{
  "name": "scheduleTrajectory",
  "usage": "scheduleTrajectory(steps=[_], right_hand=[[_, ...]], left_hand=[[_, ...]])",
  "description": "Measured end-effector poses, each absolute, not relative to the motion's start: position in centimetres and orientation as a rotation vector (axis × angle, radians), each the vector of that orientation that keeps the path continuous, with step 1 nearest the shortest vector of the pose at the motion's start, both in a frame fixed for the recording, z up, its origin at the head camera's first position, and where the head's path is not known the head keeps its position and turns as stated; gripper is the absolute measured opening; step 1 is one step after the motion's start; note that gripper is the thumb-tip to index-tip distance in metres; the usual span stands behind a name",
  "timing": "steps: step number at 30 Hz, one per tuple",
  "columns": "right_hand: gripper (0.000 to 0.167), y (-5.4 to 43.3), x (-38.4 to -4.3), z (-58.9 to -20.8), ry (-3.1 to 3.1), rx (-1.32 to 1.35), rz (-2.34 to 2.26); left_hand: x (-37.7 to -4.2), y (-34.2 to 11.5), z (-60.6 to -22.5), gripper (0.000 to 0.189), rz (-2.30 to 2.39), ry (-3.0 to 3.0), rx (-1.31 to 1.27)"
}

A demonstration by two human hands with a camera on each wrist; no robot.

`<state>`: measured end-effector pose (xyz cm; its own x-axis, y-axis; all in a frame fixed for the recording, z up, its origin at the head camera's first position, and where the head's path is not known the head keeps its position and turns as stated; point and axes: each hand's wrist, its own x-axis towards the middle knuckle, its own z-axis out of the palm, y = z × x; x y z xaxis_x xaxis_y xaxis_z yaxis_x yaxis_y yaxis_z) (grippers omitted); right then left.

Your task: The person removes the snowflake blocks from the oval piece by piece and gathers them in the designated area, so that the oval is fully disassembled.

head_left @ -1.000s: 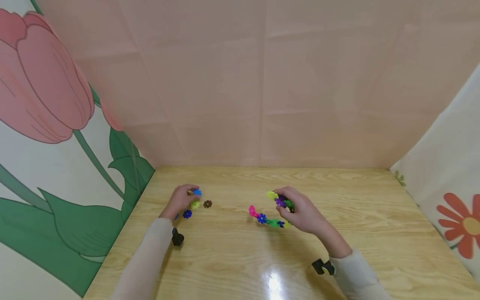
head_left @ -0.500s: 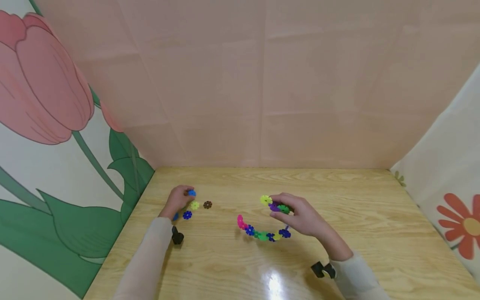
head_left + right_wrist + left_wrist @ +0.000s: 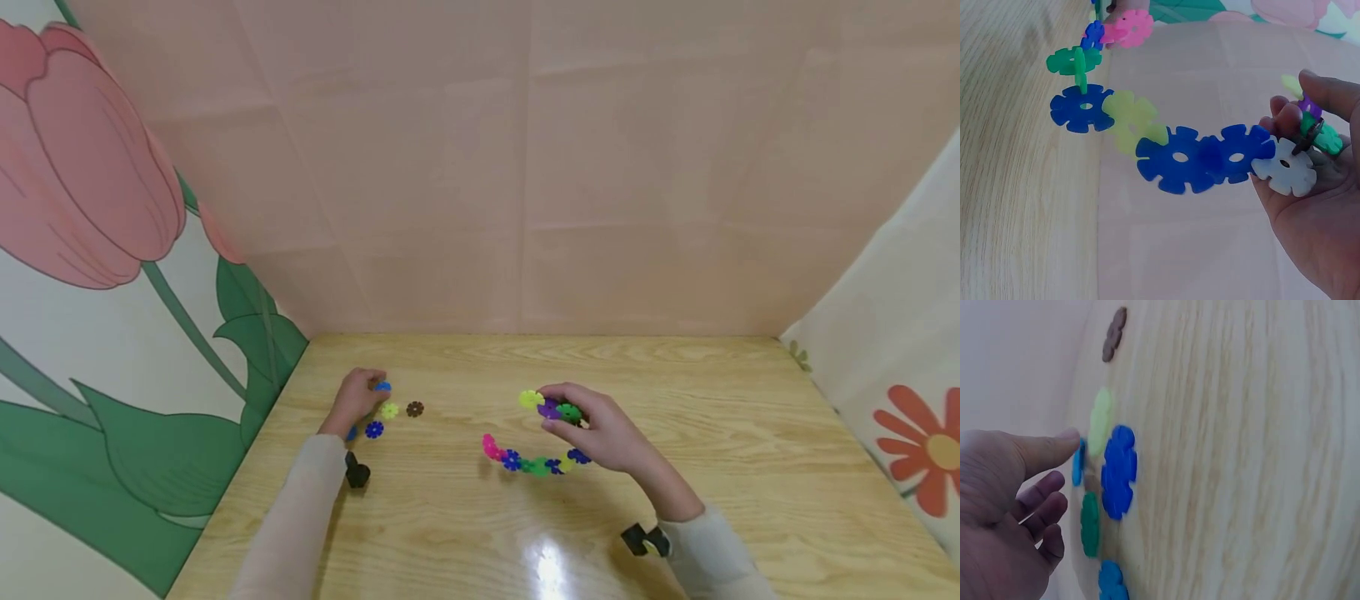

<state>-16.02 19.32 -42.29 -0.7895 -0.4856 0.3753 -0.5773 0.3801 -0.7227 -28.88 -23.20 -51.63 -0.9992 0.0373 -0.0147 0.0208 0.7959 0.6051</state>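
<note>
Above the table point(image 3: 450, 525), right fingers point(image 3: 582, 395) gripping flower chain point(image 3: 538, 467), left fingers point(image 3: 1047, 454) pinching blue disc point(image 3: 1078, 465)

Head camera looks forward, down at table point(image 3: 735, 408)
Wrist cameras look closer; right view's top shares head view's central pink flowers point(image 3: 491, 447).

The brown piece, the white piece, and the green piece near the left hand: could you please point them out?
Brown piece point(image 3: 1114, 335), left wrist view: middle of its visible face.
White piece point(image 3: 1289, 177), right wrist view: face just below its centre hole.
Green piece point(image 3: 1090, 525), left wrist view: middle of its visible face.
</note>
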Motion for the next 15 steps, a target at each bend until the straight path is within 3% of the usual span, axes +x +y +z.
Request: scheduleTrajectory(steps=[7, 15], right_hand=[[0.033, 19.4, -16.2, -42.2, -2.532, 0.977, 1.417], [0.034, 19.5, -16.6, -42.4, -2.473, 1.05, 1.418]], left_hand=[[-28.4, -21.1, -50.3, 0.039, 1.205, 2.953, 0.145], [-26.5, -16.4, -47.5, 0.029, 1.286, 3.034, 0.464]])
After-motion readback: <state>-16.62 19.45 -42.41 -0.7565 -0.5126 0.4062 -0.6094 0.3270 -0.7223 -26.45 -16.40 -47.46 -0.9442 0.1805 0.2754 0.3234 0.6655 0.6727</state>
